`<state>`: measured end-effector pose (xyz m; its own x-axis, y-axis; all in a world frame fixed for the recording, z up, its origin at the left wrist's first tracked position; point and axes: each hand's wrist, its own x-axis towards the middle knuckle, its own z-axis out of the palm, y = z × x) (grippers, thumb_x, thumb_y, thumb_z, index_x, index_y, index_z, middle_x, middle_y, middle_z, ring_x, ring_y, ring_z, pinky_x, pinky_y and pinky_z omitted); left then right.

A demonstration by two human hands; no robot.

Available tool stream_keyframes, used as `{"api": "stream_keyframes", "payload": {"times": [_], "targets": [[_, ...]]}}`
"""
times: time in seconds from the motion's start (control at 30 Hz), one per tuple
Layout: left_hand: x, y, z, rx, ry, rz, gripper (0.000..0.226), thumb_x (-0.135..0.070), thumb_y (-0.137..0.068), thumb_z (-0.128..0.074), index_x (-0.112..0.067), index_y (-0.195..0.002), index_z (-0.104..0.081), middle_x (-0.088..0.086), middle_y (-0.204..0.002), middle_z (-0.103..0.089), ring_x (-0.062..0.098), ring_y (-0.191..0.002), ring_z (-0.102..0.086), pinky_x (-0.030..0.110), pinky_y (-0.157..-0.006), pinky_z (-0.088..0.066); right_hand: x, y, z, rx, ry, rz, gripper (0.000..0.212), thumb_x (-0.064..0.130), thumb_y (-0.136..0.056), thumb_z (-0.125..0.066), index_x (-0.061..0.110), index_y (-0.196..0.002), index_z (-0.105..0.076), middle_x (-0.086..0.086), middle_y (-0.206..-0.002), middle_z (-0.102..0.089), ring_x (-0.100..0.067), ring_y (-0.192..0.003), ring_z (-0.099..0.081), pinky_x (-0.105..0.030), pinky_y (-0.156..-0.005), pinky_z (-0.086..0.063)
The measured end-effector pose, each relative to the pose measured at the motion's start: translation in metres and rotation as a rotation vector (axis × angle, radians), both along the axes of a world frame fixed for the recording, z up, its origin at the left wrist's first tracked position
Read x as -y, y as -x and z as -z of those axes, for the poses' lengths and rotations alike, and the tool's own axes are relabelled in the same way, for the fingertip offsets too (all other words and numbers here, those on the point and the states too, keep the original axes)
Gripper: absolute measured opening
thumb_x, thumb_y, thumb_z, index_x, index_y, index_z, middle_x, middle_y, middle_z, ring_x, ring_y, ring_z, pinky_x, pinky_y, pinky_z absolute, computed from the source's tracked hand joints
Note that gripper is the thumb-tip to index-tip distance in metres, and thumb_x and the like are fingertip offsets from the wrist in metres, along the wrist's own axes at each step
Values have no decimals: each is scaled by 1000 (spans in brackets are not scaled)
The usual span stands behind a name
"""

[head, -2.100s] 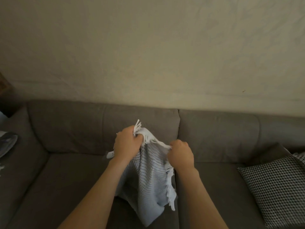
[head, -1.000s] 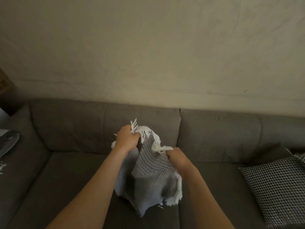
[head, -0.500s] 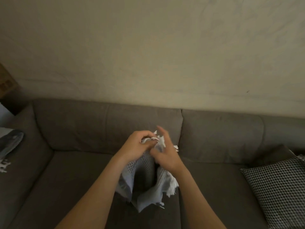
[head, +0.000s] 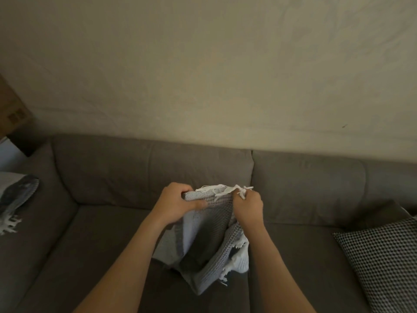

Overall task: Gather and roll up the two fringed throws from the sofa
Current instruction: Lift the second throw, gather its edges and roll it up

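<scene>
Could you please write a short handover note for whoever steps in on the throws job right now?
Left hand: grips the top edge of the grey throw, thumb across the front.
Right hand: pinches the same edge at its white fringe.
Things: the grey throw hangs bunched from both hands over the sofa seat. The second throw lies at the sofa's far left, fringe showing, partly out of view.
Done: one throw gathered up off the seat.
Left: roll it up, then fetch and roll the second throw.
</scene>
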<state>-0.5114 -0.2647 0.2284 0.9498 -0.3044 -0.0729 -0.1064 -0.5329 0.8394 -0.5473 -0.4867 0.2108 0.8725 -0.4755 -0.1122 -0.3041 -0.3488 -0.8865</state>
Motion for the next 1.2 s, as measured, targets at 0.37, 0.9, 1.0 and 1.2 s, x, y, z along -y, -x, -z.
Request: {"api": "stream_keyframes", "payload": {"times": [0.37, 0.9, 1.0, 1.2], "targets": [[33, 24, 0, -288, 369, -168, 14, -11, -103, -58, -21, -111, -64, 9, -112, -72, 23, -105, -69, 37, -85, -56, -3, 3, -7, 69, -187, -170, 20, 11, -96, -62, 20, -109, -73, 1, -93, -75, -12, -82, -70, -23, -68, -56], [42, 15, 15, 87, 10, -103, 17, -19, -107, -56, -23, -96, -69, -10, -84, -69, 2, -75, -63, 22, -64, -44, 6, 10, -10, 61, 147, -502, 17, 12, -92, -69, 17, -104, -58, 1, -88, -72, -16, -76, -70, -32, -63, -56], [50, 20, 16, 105, 24, -150, 21, -15, -105, -54, -15, -86, -63, -4, -72, -64, 6, -61, -56, 26, -59, -42, 3, 10, 4, -73, 437, -494, 8, 4, -82, -57, 11, -86, -56, -8, -81, -63, -31, -73, -58, -40, -60, -50], [47, 18, 8, 152, 102, -305, 24, -15, -105, -51, -9, -84, -61, -1, -76, -66, 11, -68, -61, 31, -63, -45, 16, 20, 40, -443, 488, -327, 9, 14, -94, -57, 11, -97, -49, -16, -111, -60, -37, -98, -63, -37, -73, -47]]}}
